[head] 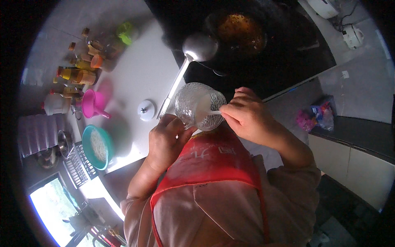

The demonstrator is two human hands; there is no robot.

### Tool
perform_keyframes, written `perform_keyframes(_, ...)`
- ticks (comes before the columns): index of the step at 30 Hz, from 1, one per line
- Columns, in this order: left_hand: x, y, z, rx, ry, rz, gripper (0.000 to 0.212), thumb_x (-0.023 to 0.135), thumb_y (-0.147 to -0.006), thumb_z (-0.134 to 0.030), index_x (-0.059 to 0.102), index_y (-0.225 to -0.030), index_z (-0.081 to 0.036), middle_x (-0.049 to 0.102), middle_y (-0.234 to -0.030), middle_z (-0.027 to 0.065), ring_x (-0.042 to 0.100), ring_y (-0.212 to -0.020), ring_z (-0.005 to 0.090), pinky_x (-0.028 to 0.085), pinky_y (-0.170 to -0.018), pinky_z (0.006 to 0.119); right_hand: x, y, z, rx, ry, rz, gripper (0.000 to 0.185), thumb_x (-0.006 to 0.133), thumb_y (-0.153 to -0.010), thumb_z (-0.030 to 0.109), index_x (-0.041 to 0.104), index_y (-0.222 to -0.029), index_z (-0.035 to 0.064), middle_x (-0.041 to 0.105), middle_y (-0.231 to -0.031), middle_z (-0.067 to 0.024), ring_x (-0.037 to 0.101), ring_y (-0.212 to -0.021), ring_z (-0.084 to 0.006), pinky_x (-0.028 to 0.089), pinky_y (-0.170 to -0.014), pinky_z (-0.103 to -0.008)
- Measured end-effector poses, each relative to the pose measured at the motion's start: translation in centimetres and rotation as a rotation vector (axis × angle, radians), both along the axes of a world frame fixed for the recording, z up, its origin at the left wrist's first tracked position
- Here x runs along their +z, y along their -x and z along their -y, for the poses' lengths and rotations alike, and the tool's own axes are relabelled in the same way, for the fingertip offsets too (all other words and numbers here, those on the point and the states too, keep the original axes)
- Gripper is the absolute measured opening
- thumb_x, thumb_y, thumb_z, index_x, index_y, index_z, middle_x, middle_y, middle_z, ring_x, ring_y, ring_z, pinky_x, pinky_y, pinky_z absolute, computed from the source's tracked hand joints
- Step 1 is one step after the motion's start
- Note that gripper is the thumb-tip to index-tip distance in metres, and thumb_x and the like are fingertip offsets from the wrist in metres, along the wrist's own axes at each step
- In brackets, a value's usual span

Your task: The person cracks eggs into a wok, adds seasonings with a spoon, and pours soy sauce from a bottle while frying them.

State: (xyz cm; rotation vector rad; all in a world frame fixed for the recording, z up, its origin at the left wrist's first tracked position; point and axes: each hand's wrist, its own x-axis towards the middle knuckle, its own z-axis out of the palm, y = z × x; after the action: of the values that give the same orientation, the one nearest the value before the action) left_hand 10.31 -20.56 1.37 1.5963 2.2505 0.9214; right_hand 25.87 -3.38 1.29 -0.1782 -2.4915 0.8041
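My left hand [166, 139] grips a textured glass jar [188, 98] at its lower left side, tilted with its mouth towards my right hand. White contents, fine in texture, show inside it. Between the fingers of my right hand [250, 117] is the handle of a small white spoon [214, 112], whose other end reaches into the jar. A metal ladle [200, 48] lies just beyond, its bowl over the stove edge and its handle end close to my left knuckles; I cannot tell if they touch. A round lid [146, 110] with a knob lies left of the jar.
A pan [242, 32] with brown oily liquid sits on the dark stove [277, 71]. Leftward on the white counter [132, 71] are a pink dipper [92, 103], a teal bowl [108, 148] of pale strands, a green item [125, 33] and several seasoning bottles [80, 75].
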Motion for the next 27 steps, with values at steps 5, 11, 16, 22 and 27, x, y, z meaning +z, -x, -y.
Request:
perform_keyframes(5,0.5,-0.4,0.1,0.008,0.088,-0.050,0.020,0.072,-0.068,-0.014,0.058,-0.074,-0.003,0.059,-0.079,0.0137,0.060,-0.067,0.0299,0.049,-0.055,0.036,-0.5,0.1,-0.5,0.014,0.260,0.132,0.005,0.064,-0.072,0.001,0.061,-0.076,0.0013,0.059,-0.067,-0.0086,0.058,-0.061,-0.0186,0.048,-0.065,-0.0291)
perform_keyframes(11,0.9,-1.0,-0.5,0.031,0.083,-0.081,0.020,0.071,-0.068,-0.015,0.056,-0.071,-0.003,0.059,-0.074,0.0135,0.060,-0.067,0.0308,0.049,-0.056,0.037,-2.0,-0.2,-0.5,-0.048,0.705,0.101,0.005,0.063,-0.077,0.003,0.063,-0.081,-0.0003,0.063,-0.072,-0.0037,0.056,-0.065,-0.0059,0.044,-0.057,-0.0197)
perform_keyframes(16,0.4,-0.8,-0.9,0.004,0.005,-0.100,0.025,0.072,-0.069,-0.020,0.053,-0.065,-0.005,0.054,-0.066,0.0089,0.055,-0.051,0.0274,0.044,-0.046,0.036,-2.0,-0.8,-1.2,-0.068,0.837,0.108,0.004,0.062,-0.077,0.002,0.062,-0.080,-0.0003,0.061,-0.069,-0.0034,0.056,-0.062,-0.0058,0.045,-0.056,-0.0189)
perform_keyframes(22,0.5,-0.5,-1.3,0.029,0.048,0.122,0.022,0.070,-0.073,-0.021,0.058,-0.068,-0.003,0.055,-0.065,0.0120,0.054,-0.054,0.0295,0.043,-0.048,0.036,-0.3,-1.7,-2.6,-0.101,1.100,0.130,0.005,0.062,-0.078,0.006,0.063,-0.078,0.0010,0.061,-0.067,-0.0032,0.056,-0.060,-0.0067,0.045,-0.055,-0.0202)
perform_keyframes(27,0.5,-0.1,-2.2,0.009,0.051,0.284,0.022,0.067,-0.076,-0.022,0.060,-0.072,-0.001,0.056,-0.065,0.0137,0.053,-0.056,0.0309,0.041,-0.051,0.037,1.3,-2.4,-4.2,-0.173,1.164,0.100,0.006,0.062,-0.078,0.006,0.062,-0.079,0.0003,0.061,-0.068,-0.0049,0.057,-0.060,-0.0084,0.046,-0.055,-0.0205)
